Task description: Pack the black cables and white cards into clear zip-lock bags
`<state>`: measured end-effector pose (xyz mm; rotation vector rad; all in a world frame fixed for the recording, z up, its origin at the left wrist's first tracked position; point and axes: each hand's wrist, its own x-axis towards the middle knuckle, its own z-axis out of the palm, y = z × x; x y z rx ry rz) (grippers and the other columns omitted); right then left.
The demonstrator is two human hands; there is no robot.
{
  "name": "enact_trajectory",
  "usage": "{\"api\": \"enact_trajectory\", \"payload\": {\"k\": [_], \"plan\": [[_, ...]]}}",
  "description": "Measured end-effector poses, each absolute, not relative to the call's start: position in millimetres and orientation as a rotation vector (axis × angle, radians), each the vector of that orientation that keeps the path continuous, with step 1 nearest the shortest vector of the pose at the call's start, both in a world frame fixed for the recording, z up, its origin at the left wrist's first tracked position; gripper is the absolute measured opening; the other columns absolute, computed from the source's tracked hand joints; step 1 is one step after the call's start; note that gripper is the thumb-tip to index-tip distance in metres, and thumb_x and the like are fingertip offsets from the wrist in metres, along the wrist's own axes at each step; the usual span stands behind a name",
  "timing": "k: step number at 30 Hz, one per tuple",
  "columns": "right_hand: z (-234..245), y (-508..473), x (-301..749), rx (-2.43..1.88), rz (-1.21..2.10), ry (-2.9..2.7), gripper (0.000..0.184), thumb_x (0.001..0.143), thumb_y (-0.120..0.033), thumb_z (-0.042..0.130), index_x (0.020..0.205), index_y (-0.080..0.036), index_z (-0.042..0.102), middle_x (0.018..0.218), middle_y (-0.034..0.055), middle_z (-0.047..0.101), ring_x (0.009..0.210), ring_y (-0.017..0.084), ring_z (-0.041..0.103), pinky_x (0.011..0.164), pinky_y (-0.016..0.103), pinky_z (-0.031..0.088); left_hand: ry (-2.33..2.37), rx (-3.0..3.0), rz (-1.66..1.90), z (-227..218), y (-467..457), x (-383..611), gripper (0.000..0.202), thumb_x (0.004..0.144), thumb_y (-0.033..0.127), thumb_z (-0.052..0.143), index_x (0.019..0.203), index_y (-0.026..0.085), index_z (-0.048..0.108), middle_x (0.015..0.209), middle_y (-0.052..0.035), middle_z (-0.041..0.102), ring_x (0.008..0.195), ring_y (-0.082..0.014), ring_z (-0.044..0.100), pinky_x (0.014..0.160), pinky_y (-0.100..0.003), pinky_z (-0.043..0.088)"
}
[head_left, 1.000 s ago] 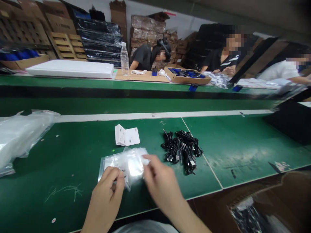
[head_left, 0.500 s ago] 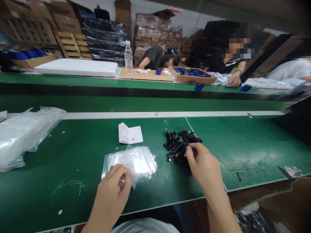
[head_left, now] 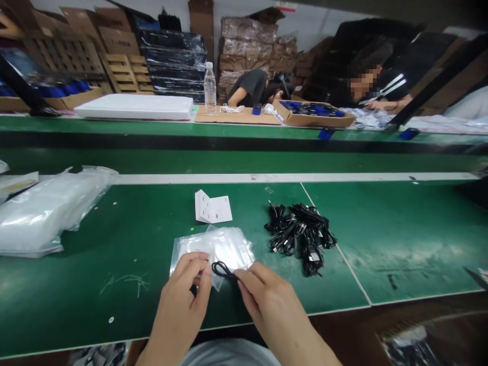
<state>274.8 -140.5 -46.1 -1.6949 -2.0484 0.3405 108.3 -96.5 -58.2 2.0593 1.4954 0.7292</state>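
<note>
Both grips closed: left hand [head_left: 183,300] pinching glossy plastic bag [head_left: 229,245], right hand [head_left: 267,300] thin black cable [head_left: 220,269], apparently looped.

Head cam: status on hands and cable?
Left hand pinches bag. Right hand holds cable, beside bag. Cable pile apart, to the right.

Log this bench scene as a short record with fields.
Left hand: pinches the edge of a clear bag lying on the green table
Right hand: holds a looped black cable at the bag
Nearby: cable pile to the right, white card behind, bag stack far left
Rest: far bench with a bottle and a tray; people work there
</note>
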Motion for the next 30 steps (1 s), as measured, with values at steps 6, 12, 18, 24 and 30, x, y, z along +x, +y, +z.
{"api": "enact_trajectory", "payload": {"k": [6, 12, 18, 24, 30], "plan": [[-49.1, -138.5, 264.4, -1.646, 0.055, -2.107, 0.020, 0.073, -0.001, 0.059, 0.088, -0.013, 0.065, 0.071, 0.0086, 0.063, 0.059, 0.023, 0.060, 0.048, 0.030, 0.047, 1.424, 2.406, 0.871, -64.3, -106.7, 114.4, 0.015, 0.088, 0.021, 0.042, 0.081, 0.020, 0.055, 0.113, -0.0107, 0.057, 0.100, -0.0246, 0.056, 0.082, -0.041, 0.047], [-46.4, -129.9, 263.4, -1.516, 1.125, -1.420, 0.008, 0.083, -0.016, 0.053, 0.078, -0.017, 0.059, 0.059, -0.0014, 0.060, 0.052, 0.013, 0.058, 0.050, 0.021, 0.045, 1.341, 2.529, 0.937, -61.3, -115.1, 115.6, 0.010, 0.086, 0.012, 0.044, 0.084, 0.019, 0.050, 0.127, -0.0130, 0.045, 0.114, -0.0247, 0.045, 0.092, -0.041, 0.040], [-49.9, -129.4, 261.1, -1.259, 1.461, -0.999, 0.012, 0.075, -0.018, 0.062, 0.086, -0.018, 0.058, 0.067, -0.0030, 0.061, 0.060, 0.012, 0.060, 0.059, 0.022, 0.050, 1.320, 2.475, 0.952, -61.0, -118.1, 114.5, 0.013, 0.086, 0.008, 0.042, 0.086, 0.019, 0.049, 0.132, -0.0113, 0.039, 0.123, -0.0223, 0.038, 0.098, -0.036, 0.036], [-49.8, -129.5, 258.1, -1.414, 1.234, -1.175, 0.008, 0.075, -0.014, 0.059, 0.083, -0.017, 0.062, 0.064, -0.0016, 0.061, 0.059, 0.013, 0.059, 0.059, 0.023, 0.049, 1.285, 2.424, 0.971, -57.1, -122.6, 114.9, 0.013, 0.085, 0.009, 0.043, 0.085, 0.020, 0.049, 0.136, -0.0111, 0.033, 0.128, -0.0253, 0.032, 0.097, -0.041, 0.035], [-50.0, -124.1, 252.3, -1.519, 0.869, -1.463, 0.018, 0.079, -0.013, 0.058, 0.095, -0.018, 0.064, 0.083, 0.0037, 0.066, 0.069, 0.015, 0.061, 0.062, 0.023, 0.046, 1.330, 2.304, 1.034, -53.4, -127.1, 118.7, 0.014, 0.086, 0.010, 0.042, 0.084, 0.023, 0.049, 0.137, -0.0072, 0.034, 0.130, -0.0257, 0.030, 0.099, -0.045, 0.033]]}}
